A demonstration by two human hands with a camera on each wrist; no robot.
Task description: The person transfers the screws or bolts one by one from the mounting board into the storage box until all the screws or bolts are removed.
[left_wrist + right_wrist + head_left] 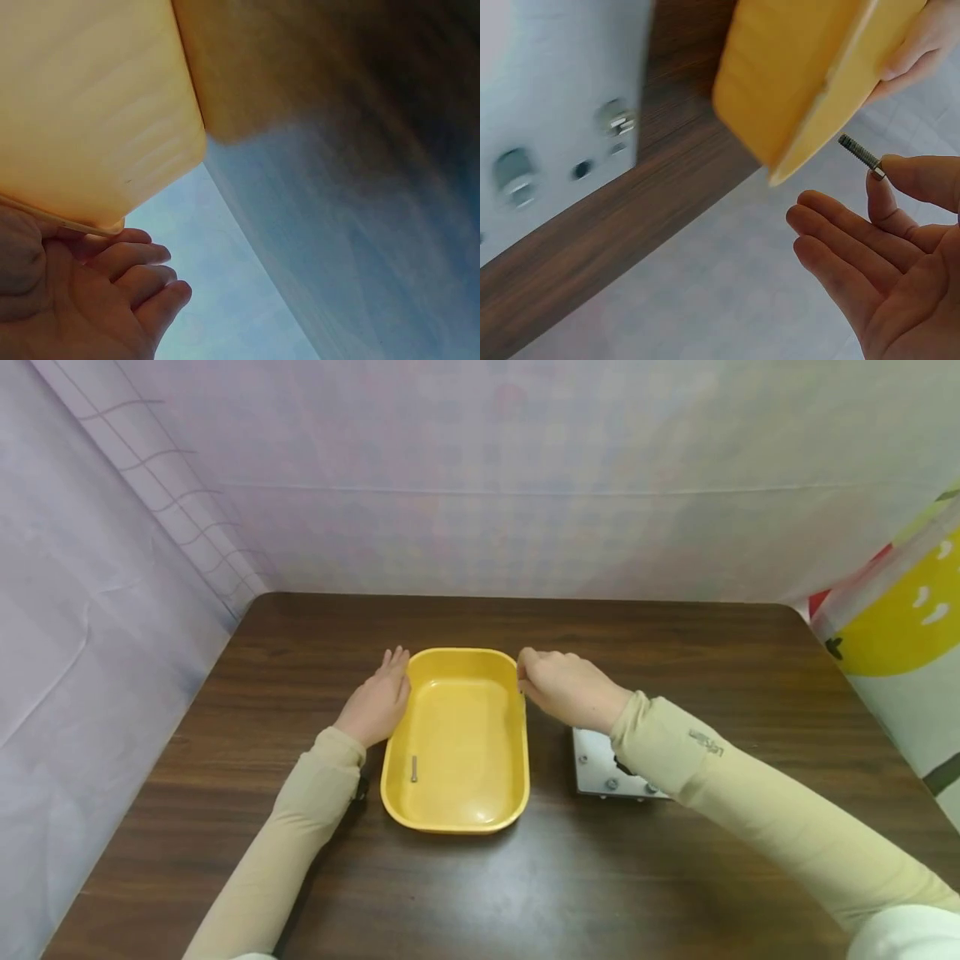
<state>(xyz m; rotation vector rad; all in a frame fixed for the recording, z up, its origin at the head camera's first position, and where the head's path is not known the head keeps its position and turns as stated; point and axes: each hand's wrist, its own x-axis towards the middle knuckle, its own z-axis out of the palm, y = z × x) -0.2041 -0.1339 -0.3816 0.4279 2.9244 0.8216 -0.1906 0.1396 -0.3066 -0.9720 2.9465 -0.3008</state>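
A yellow rectangular tray (457, 823) lies on the table, with a small metal bolt (414, 769) inside near its left wall. At the tray's left rim rests my left hand (378, 700), its fingers extended and loosely spread in the left wrist view; its thumb lies over the rim. My right hand (566, 687) is beside the far right corner of the tray. Between thumb and index finger it pinches a threaded bolt (862, 157) by the head, thread pointing outward, while the other fingers stay extended. In the right wrist view the bolt appears just beyond the tray's rim.
A silver metal plate (592, 768) with several bolts in it sits right of the tray, partly hidden under the right forearm. Dark wood table (480, 902) surrounds both. A pale curtain (480, 485) hangs behind the table's far edge.
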